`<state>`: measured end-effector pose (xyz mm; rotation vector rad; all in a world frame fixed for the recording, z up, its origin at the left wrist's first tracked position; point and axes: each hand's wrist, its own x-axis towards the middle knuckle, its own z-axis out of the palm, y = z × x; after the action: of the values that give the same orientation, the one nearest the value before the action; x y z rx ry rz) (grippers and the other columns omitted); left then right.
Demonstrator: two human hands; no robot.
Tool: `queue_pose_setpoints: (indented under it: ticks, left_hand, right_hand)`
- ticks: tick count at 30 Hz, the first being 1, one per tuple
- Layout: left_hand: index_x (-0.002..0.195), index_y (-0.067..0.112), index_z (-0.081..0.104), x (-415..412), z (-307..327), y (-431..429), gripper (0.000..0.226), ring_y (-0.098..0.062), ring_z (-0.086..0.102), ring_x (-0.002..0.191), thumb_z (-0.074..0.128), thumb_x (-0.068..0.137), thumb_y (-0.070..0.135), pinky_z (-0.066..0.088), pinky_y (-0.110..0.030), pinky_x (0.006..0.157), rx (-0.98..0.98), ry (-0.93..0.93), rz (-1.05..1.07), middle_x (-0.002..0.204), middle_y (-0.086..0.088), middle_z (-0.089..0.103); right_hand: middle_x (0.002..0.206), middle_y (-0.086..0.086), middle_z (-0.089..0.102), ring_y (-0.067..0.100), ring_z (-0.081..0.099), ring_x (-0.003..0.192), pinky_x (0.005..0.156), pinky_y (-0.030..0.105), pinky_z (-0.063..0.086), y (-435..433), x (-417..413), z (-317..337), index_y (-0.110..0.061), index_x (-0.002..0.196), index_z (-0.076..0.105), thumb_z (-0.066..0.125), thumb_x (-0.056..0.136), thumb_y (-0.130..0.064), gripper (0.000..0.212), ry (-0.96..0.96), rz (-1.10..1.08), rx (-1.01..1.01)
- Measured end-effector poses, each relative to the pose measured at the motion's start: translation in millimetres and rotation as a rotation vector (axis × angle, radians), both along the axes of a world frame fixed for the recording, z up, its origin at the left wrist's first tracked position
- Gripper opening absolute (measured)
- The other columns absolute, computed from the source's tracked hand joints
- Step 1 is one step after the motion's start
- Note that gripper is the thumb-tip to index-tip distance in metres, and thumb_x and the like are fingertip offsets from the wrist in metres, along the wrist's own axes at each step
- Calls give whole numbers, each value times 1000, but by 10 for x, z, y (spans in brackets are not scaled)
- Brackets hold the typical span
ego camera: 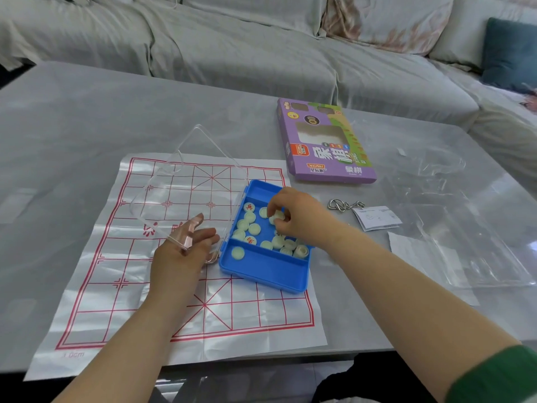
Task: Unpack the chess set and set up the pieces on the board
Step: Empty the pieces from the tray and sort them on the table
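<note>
— Pieces (pixel 250 225), where are they?
— In the blue case (pixel 263 274). It sits on the right part of the paper board (pixel 116 286), with its clear lid (pixel 186 181) swung up to the left.
— And the hands?
— The right hand (pixel 299 219) is down in the case, fingertips pinching one of them. The left hand (pixel 180 257) lies over the board, fingers straight against the lid, gripping nothing.
— Anything else?
— A purple box (pixel 325 144) beyond the case, and a metal ring puzzle (pixel 344 204) beside a paper slip (pixel 377 218).

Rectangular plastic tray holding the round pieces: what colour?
The rectangular plastic tray is blue; head view.
</note>
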<state>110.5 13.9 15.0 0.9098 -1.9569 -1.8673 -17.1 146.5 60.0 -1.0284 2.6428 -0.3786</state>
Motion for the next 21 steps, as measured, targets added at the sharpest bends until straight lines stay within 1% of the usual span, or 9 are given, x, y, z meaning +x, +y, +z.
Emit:
queue_pose_setpoints:
  ticks: [2,4,7,10,12,14,16,18,21]
  left_hand:
    - [128,23,48,-1,-6,-1,41,-16,55,100,52,90,8,45,-23,76,-1,-1,7,103,3,60]
    - [129,22,48,-1,-8,0,42,-16,55,100,53,90,8,45,-24,77,-1,0,7,103,3,60]
    - [129,22,47,1,-30,-6,42,-14,55,98,51,90,7,44,-19,73,-14,0,1,103,4,60]
    - [129,26,48,-2,-70,-25,42,-17,56,104,52,90,10,46,-28,83,-31,-11,-2,114,1,61]
    - [128,29,48,-9,-105,-38,43,-22,54,110,54,89,14,46,-34,87,-67,-28,-8,123,-4,58]
    - [129,30,47,-9,-120,-40,43,-23,53,113,54,89,16,45,-36,90,-85,-37,-16,127,-6,56]
    - [130,28,47,-4,-120,-38,43,-23,51,115,54,89,16,43,-35,90,-96,-40,-19,128,-6,56]
    - [130,28,47,2,-105,-32,43,-24,51,116,54,89,15,44,-36,89,-98,-40,-21,129,-6,55]
    - [130,26,46,-1,-80,-22,43,-24,52,116,52,89,13,45,-37,90,-74,-33,-16,127,-7,56]
  right_hand:
    - [105,2,50,7,39,69,62,14,31,64,-26,2,-10,106,60,53,85,-9,22,19,-43,5]
    - [106,3,52,9,39,75,67,16,31,142,-43,17,-10,104,61,53,84,-7,21,23,-103,-22]
    - [95,-4,49,5,40,65,61,16,32,320,-41,89,-11,100,61,55,84,-6,18,-1,-175,-79]
    - [79,-13,43,2,41,62,58,8,33,584,26,180,-20,89,55,57,83,-7,15,-31,-206,-79]
    - [75,-17,41,2,42,62,59,11,33,756,94,188,-24,86,51,59,83,-8,18,-67,-208,-8]
    - [81,-14,45,3,44,67,64,14,34,871,156,161,-24,94,55,59,83,-13,16,-89,-202,106]
    - [101,-8,48,7,44,80,75,17,38,899,190,140,-22,108,56,59,85,-19,24,-84,-200,185]
    - [117,-6,47,7,44,86,84,21,40,805,211,175,-23,114,55,60,86,-22,29,-45,-190,156]
    - [123,-5,47,6,43,89,83,20,38,469,280,240,-24,118,55,57,88,-23,29,8,-45,99]
